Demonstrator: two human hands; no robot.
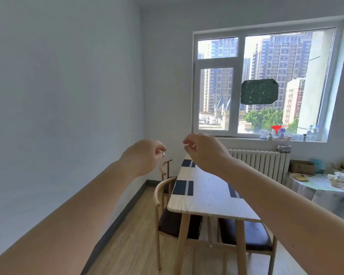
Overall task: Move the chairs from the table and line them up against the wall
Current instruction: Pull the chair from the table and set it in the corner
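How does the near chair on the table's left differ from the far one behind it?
The near chair shows its dark seat and legs; the far chair shows only its curved backrest. The near one looks larger, being closer. Both are light wood, tucked at the table, untouched by either hand.

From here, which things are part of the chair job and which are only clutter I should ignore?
Part of the job:
near chair, tucked in on the table's left side
far chair behind it
chair on the right side
table
left wall

Just lying about:
red funnel and bottles on the sill
cardboard box
side table with dishes
radiator
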